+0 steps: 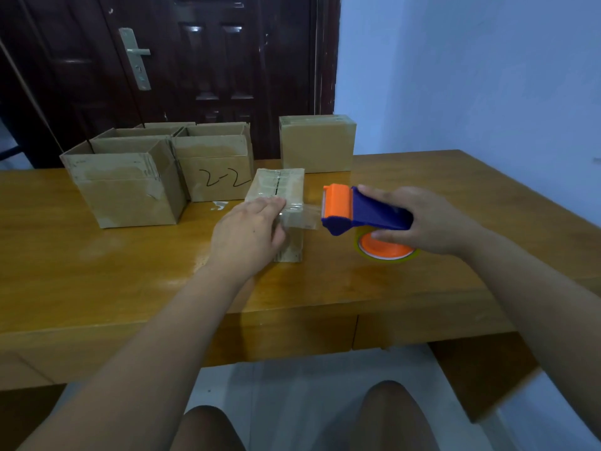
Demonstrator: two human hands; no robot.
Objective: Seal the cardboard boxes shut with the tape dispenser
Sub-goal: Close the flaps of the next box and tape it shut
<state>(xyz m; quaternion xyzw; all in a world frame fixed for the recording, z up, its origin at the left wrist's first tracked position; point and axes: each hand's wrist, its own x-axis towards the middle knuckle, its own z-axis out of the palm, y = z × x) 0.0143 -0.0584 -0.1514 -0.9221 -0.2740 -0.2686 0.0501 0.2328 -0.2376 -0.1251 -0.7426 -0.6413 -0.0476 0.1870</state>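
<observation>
A small closed cardboard box (279, 187) stands in the middle of the wooden table (97, 271), with old tape across its top seam. My left hand (248, 231) lies on the box's near top edge, fingers straight, pressing down the end of a clear tape strip (300, 218). That strip stretches right to the blue and orange tape dispenser (361, 211), which my right hand (426, 219) grips by its blue handle just right of the box. The tape roll (385, 250) hangs under the dispenser above the table.
Two open boxes stand at the back left, one plain (126, 187), one marked "2-2" (216, 167). A closed box (317, 143) stands at the back centre. A dark door (195, 60) is behind the table, a pale wall to the right. My knees show below the table edge.
</observation>
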